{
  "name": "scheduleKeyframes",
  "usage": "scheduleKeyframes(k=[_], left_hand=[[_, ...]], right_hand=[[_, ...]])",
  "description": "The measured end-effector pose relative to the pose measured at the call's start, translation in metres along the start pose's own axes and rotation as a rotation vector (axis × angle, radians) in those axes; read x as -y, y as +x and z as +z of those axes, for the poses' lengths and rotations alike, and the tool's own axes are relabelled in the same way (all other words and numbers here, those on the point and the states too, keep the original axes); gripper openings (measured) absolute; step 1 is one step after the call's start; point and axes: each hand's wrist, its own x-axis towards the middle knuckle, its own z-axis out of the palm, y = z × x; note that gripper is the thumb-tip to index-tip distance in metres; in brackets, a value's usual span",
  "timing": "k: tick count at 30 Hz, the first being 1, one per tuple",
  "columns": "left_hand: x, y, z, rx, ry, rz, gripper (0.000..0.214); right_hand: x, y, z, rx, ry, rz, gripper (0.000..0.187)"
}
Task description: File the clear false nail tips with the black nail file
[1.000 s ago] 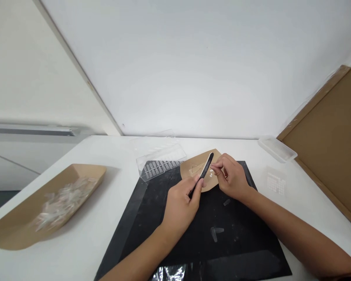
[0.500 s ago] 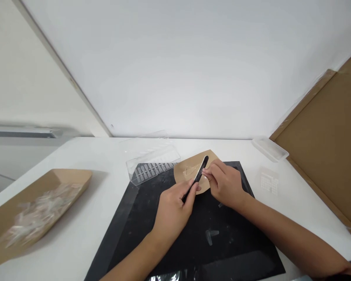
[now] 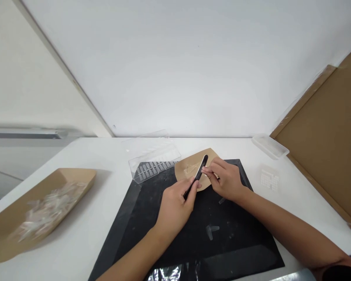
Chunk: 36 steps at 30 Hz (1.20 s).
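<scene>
My left hand (image 3: pixel 177 203) is closed around the lower end of a black nail file (image 3: pixel 202 164) with a pale edge, which slants up to the right. Against the file's upper part, my right hand (image 3: pixel 225 177) holds its thumb and fingertips in a pinch. Whatever lies between those fingertips is too small to make out. Under both hands is a brown paper tray (image 3: pixel 183 168) with pale bits in it. Loose clear nail tips (image 3: pixel 211 231) lie on the black mat (image 3: pixel 187 246), one partly beneath my right wrist.
An open clear case (image 3: pixel 136 171) with rows of nail tips stands at the mat's back left. A larger brown tray (image 3: pixel 84 175) of clear plastic pieces (image 3: pixel 51 208) is on the left. Right are a translucent container (image 3: pixel 270 147) and a cardboard panel (image 3: pixel 324 144).
My hands keep the same grip on the file, and the right fingertips have shifted only slightly along it. The whole view has moved a little.
</scene>
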Motion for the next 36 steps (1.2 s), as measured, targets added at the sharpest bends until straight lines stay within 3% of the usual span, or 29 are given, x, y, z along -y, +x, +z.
scheduleKeyframes(k=[8,17,27,33,36], left_hand=[[0.001,0.001,0.0,0.036,0.033,-0.029,0.029],[-0.002,0.0,0.0,0.061,-0.03,-0.08,0.029],[-0.009,-0.002,-0.002,0.078,-0.109,-0.17,0.034],[-0.007,-0.002,0.0,0.02,-0.011,-0.067,0.033],[-0.008,-0.002,-0.001,-0.016,0.048,-0.002,0.032]], right_hand=[[0.0,0.005,0.0,-0.075,0.141,-0.002,0.025],[-0.006,0.004,0.001,-0.054,0.163,-0.015,0.024],[-0.004,0.009,0.004,-0.078,-0.01,0.033,0.029],[0.003,0.008,0.001,0.08,-0.088,-0.052,0.03],[0.003,0.01,-0.001,0.04,-0.091,-0.015,0.03]])
